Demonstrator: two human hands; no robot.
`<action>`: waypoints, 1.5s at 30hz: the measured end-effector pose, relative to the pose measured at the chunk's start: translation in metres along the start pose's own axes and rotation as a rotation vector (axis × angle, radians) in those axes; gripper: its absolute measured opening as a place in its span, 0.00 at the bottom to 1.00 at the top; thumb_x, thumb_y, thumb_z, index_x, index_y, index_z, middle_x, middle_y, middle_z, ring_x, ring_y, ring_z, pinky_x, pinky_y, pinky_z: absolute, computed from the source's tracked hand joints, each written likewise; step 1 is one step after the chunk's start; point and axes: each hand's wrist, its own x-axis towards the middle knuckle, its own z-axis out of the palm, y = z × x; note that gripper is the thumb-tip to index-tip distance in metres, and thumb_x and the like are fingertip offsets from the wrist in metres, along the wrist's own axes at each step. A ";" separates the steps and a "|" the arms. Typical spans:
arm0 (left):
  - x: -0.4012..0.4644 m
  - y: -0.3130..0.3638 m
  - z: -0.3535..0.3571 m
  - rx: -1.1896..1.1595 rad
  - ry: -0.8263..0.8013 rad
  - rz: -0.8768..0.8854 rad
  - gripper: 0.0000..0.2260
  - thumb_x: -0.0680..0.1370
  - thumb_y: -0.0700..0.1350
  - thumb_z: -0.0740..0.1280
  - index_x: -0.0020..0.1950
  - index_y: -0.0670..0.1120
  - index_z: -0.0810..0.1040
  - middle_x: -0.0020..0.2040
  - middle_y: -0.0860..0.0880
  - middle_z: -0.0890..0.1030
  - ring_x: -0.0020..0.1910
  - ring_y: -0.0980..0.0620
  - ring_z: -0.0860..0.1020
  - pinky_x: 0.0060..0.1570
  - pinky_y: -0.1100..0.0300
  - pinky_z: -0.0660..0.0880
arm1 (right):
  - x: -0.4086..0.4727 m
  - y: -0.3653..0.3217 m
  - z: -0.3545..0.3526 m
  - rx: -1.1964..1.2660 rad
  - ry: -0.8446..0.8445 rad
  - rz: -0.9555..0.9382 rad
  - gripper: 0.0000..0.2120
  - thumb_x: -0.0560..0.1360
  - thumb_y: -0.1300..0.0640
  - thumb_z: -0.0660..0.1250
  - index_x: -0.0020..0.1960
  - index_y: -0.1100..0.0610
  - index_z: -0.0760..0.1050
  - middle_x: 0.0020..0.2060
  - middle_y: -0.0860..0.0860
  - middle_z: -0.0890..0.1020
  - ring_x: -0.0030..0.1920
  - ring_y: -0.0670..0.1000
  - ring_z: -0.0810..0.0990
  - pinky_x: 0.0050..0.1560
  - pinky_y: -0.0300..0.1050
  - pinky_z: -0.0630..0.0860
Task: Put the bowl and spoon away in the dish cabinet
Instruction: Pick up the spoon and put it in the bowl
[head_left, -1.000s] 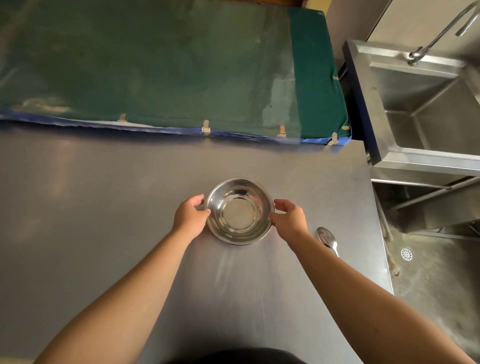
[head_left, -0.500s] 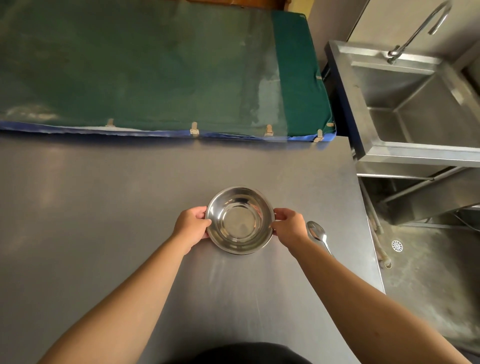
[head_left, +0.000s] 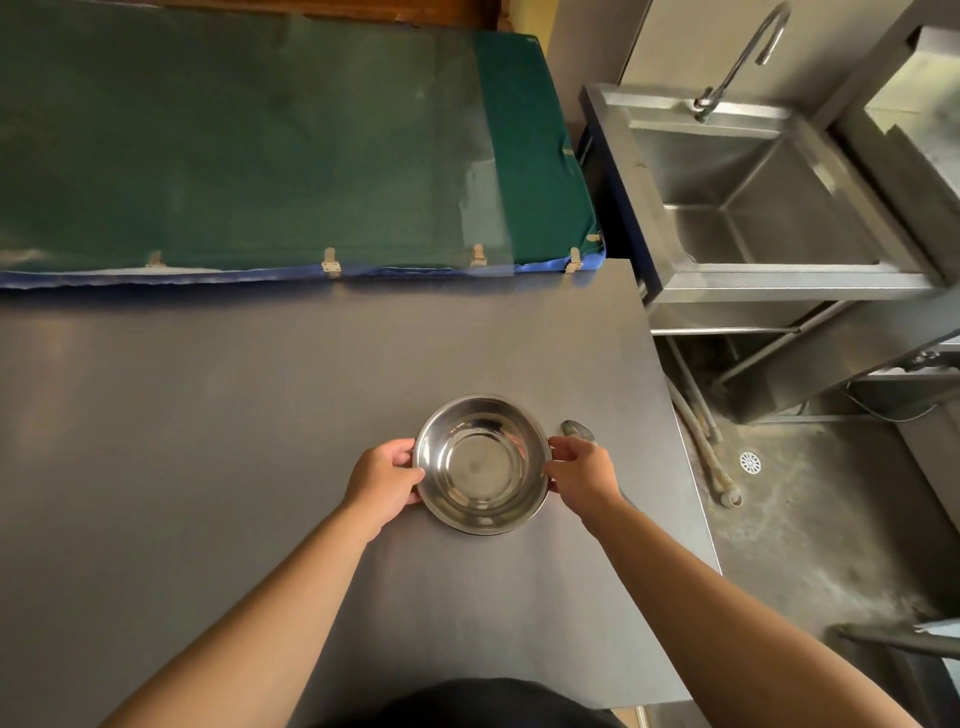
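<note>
A round stainless steel bowl (head_left: 480, 465) is held upright and empty just above or on the grey metal table (head_left: 234, 415). My left hand (head_left: 384, 480) grips its left rim, and my right hand (head_left: 584, 467) grips its right rim. A metal spoon (head_left: 575, 429) lies on the table just right of the bowl; only its scoop shows above my right hand, and the handle is hidden. No dish cabinet is in view.
A green padded mat with a blue edge (head_left: 260, 145) covers the far side of the table. A steel sink (head_left: 769, 208) with a tap (head_left: 743, 57) stands to the right. The table's right edge drops to a concrete floor with a drain (head_left: 749, 461).
Both hands have stayed on the bowl and drawn it a little nearer to me. My right hand now covers the spoon's handle. The view has shifted.
</note>
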 end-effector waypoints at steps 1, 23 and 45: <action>-0.001 -0.002 0.003 -0.003 0.006 0.000 0.20 0.75 0.29 0.64 0.61 0.47 0.82 0.49 0.47 0.86 0.50 0.45 0.84 0.40 0.58 0.83 | 0.001 0.003 -0.003 0.017 -0.001 0.004 0.20 0.71 0.69 0.67 0.61 0.58 0.80 0.44 0.48 0.85 0.42 0.53 0.84 0.54 0.59 0.83; -0.003 -0.026 0.004 0.046 0.040 -0.054 0.21 0.76 0.36 0.71 0.68 0.47 0.76 0.52 0.48 0.82 0.50 0.51 0.83 0.40 0.57 0.82 | 0.039 0.043 -0.063 -0.691 0.121 -0.134 0.14 0.74 0.57 0.67 0.59 0.56 0.80 0.54 0.55 0.79 0.53 0.58 0.79 0.47 0.47 0.76; -0.005 -0.026 0.006 0.027 0.027 -0.047 0.20 0.77 0.35 0.70 0.68 0.45 0.76 0.52 0.45 0.82 0.49 0.47 0.84 0.41 0.55 0.82 | -0.009 -0.015 -0.050 -0.863 0.119 -0.458 0.05 0.76 0.61 0.63 0.50 0.60 0.75 0.43 0.57 0.82 0.43 0.61 0.79 0.40 0.51 0.78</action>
